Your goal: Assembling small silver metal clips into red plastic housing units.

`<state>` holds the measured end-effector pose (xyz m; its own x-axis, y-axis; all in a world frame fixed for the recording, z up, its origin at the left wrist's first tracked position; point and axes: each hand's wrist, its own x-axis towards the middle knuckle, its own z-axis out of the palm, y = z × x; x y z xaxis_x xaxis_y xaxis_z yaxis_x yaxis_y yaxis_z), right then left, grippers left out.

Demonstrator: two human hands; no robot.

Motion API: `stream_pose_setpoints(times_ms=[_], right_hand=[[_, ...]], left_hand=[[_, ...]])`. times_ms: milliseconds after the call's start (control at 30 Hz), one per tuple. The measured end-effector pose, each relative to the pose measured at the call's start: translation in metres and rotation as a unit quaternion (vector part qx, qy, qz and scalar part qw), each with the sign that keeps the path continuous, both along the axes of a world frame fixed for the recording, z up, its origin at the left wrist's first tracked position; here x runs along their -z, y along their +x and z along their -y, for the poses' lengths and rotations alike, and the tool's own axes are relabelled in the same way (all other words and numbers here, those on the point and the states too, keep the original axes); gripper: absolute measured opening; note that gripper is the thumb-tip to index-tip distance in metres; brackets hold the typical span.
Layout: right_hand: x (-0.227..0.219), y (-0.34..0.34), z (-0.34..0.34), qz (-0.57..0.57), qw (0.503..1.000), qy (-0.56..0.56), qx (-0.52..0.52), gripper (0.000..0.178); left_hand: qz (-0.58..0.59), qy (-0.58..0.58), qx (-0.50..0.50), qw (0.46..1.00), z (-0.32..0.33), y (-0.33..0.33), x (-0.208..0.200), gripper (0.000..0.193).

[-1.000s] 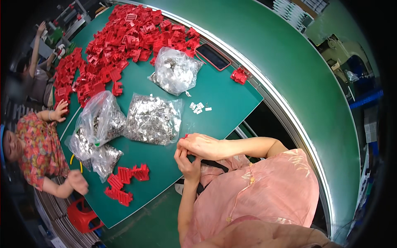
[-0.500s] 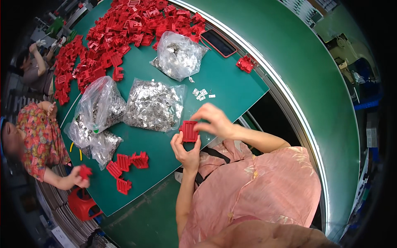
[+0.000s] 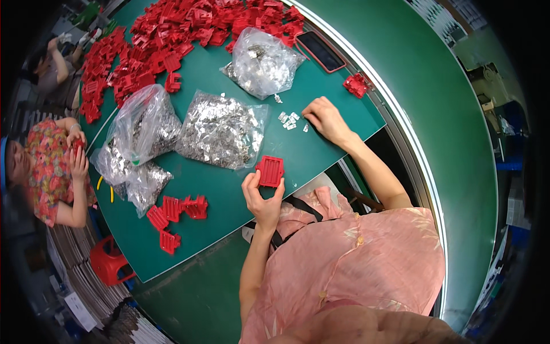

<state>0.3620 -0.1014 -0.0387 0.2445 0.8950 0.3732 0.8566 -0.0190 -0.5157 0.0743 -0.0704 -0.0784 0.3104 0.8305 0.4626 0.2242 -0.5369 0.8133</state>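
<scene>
My left hand (image 3: 262, 202) grips a red plastic part (image 3: 271, 171) with slots across its face, fingers and thumb around its lower edge. My right hand (image 3: 327, 119) rests on the table at the right, its fingers curled and pressed together. Its fingertips hide whatever they may pinch. Just left of them lie several small flat metal pieces (image 3: 289, 120), with a single one (image 3: 305, 128) a little apart. A clear bag (image 3: 221, 131) filled with silvery metal pieces lies beyond my left hand. Several more red plastic parts (image 3: 171, 209) are grouped at the left.
A large pile of red parts (image 3: 189, 26) covers the far side of the green table (image 3: 212, 232). Other clear bags (image 3: 260, 63) of metal pieces, a phone (image 3: 322, 50) and a lone red part (image 3: 356, 85) lie around. A co-worker (image 3: 51, 166) sits at the left, holding something red.
My right hand has moved from above the held red part to the table beside the small metal pieces. My left hand keeps its hold. The co-worker's hands have come together.
</scene>
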Motion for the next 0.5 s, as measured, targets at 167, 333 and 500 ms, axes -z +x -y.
stream_pose_setpoints(times_ms=[167, 333, 500], right_hand=[[-0.012, -0.051, 0.013, -0.367, 0.926, -0.079, 0.045, 0.009], [-0.043, -0.106, 0.008, -0.315, 0.941, -0.119, -0.005, 0.013], [-0.034, -0.109, -0.006, -0.240, 0.966, -0.090, -0.041, 0.012]], left_hand=[[-0.017, 0.016, 0.000, 1.000, 0.000, 0.001, -0.003, 0.066], [-0.013, 0.027, 0.006, 1.000, -0.001, 0.000, -0.005, 0.065], [-0.013, 0.038, 0.006, 0.999, 0.000, -0.001, -0.006, 0.066]])
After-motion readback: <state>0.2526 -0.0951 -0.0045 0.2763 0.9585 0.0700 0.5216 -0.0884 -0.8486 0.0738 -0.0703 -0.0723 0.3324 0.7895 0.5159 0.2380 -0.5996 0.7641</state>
